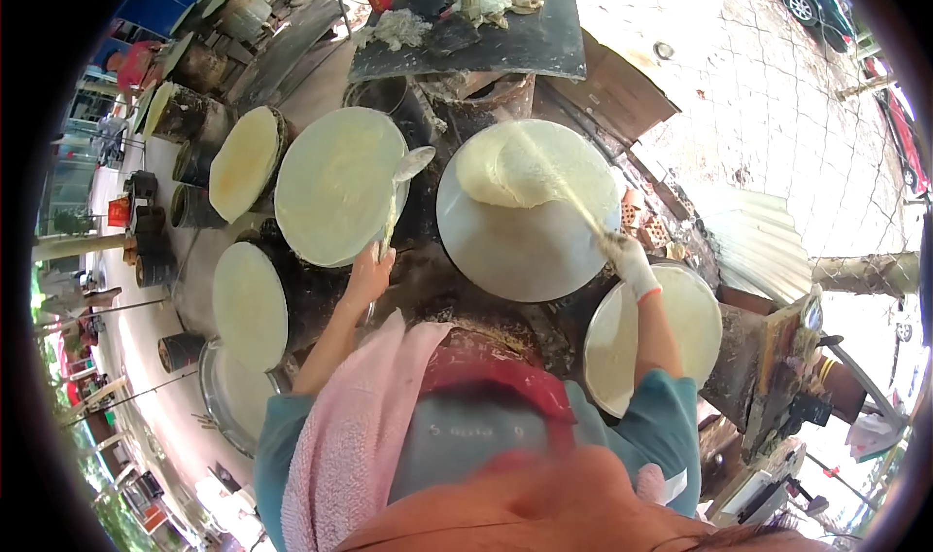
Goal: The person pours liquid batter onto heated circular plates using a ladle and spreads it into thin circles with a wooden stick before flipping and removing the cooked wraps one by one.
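While the right grip (630,263) pinches a stick (579,205), the left grip (369,274) clasps a ladle (415,163)

The stick crosses pale batter (505,171) on the far part of the grey griddle (525,260); the gloved right grip wraps its near end beside the griddle's right edge. Left of the griddle, the bare left grip encircles the ladle's handle. Beyond the griddle stands a black tabletop (549,47).

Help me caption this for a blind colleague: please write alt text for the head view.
A person's white-gloved right hand holds a long stick over pale batter that partly covers a round griddle. The bare left hand holds a ladle at the edge of a second griddle with a pale coating; more pale-topped discs surround them.
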`<state>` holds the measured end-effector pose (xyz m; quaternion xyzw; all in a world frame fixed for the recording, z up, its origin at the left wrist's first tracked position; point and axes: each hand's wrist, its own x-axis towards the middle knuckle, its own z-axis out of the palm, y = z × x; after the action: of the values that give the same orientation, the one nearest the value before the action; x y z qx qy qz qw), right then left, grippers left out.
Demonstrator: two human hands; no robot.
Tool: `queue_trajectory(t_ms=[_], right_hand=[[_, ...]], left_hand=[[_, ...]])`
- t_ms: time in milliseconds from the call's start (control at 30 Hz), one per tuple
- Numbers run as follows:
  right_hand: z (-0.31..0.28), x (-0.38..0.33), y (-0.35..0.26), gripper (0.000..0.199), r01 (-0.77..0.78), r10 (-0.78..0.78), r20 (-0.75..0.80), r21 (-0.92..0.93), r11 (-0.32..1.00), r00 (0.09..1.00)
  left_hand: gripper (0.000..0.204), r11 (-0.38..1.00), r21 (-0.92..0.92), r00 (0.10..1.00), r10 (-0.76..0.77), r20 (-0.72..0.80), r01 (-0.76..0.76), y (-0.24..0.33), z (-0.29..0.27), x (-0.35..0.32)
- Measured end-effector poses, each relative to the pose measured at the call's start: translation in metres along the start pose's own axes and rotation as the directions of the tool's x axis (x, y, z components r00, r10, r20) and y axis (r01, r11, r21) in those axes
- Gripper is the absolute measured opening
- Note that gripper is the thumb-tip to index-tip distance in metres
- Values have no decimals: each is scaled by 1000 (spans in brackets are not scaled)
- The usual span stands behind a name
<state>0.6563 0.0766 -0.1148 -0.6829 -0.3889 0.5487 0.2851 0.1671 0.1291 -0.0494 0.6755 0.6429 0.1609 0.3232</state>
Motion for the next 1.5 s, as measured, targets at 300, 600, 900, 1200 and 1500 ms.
queue_trajectory(t_ms=[300,600,900,1200,1500], right_hand=[[12,-33,-30,36,-209,214,363,-53,977,907],[27,-14,-43,39,-189,211,323,-99,977,923],[107,-153,5,48,-308,207,257,457,834,944],[327,-66,-87,17,-132,199,27,833,538,980],[369,-46,-24,29,-23,350,-643,459,888,681]], left_hand=[[29,984,180,1000,10,0,-10,9,18,44],[20,829,511,970,146,192,-226,-1,19,43],[15,836,416,872,138,469,-356,-37,-3,-54],[19,927,-148,916,366,166,-343,-37,-66,-13],[15,899,-286,927,367,80,-332,-93,-95,-19]])
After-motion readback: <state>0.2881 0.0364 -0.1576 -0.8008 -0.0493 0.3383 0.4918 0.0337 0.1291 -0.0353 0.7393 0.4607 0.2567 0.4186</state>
